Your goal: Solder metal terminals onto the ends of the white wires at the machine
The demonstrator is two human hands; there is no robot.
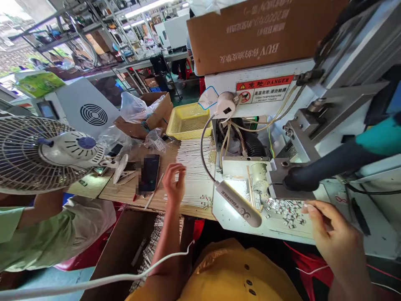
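Note:
My left hand [174, 182] is held over the left edge of a bundle of thin white wires [196, 167] laid side by side on the bench. Its fingers are curled into a pinch, and what lies in them is too small to make out. On the right, my right hand [336, 228] has thumb and forefinger pressed together beside a pile of small white connectors [286, 212]. Whatever is at those fingertips cannot be made out. The pile lies on the white work plate below the metal head of a machine [282, 179].
A lamp on a gooseneck [239, 203] hangs between my hands. Left of the wires lie a phone [149, 174] and a fan [62, 152]; behind them stands a yellow basket [189, 121]. A danger label [265, 92] marks the machine. Another person's sleeve [12, 225] shows at left.

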